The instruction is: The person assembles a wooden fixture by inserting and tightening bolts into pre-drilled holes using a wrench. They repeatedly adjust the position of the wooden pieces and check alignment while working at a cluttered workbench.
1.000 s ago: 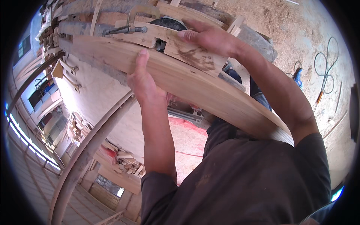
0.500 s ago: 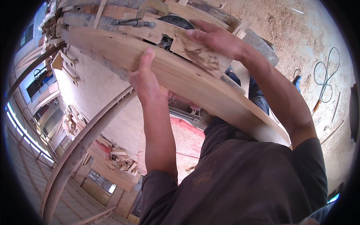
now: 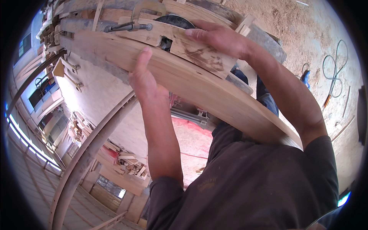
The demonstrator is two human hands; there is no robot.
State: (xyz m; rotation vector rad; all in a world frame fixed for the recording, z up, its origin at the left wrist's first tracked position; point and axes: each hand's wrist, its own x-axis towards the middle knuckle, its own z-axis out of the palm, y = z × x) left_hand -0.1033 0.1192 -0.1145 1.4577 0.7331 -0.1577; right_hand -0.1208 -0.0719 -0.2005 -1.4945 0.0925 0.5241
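Observation:
A long pale wooden board (image 3: 214,99) stands on edge and runs from the far left toward my right side. My left hand (image 3: 145,78) grips it, palm against its near face and thumb over the top edge. The other fingers are hidden. Behind the board is a shorter wooden panel (image 3: 199,53) with a dark cut-out (image 3: 166,43). A metal clamp (image 3: 134,26) is fixed at its left part. My right hand (image 3: 226,40) is closed over the panel's upper edge, thumb on the near side, fingers partly hidden beyond, close to a black round disc (image 3: 175,20).
Sawdust (image 3: 264,11) covers the floor at the far right. A coiled cable (image 3: 334,71) and a blue-handled tool (image 3: 306,79) lie there. A curved metal pipe (image 3: 96,142) crosses the left side. Stacked wood scraps (image 3: 130,163) lie below it.
The view has shifted slightly, so the clamp and panel appear a little farther left. Both hands keep the same holds. I cannot tell whether the board has slid.

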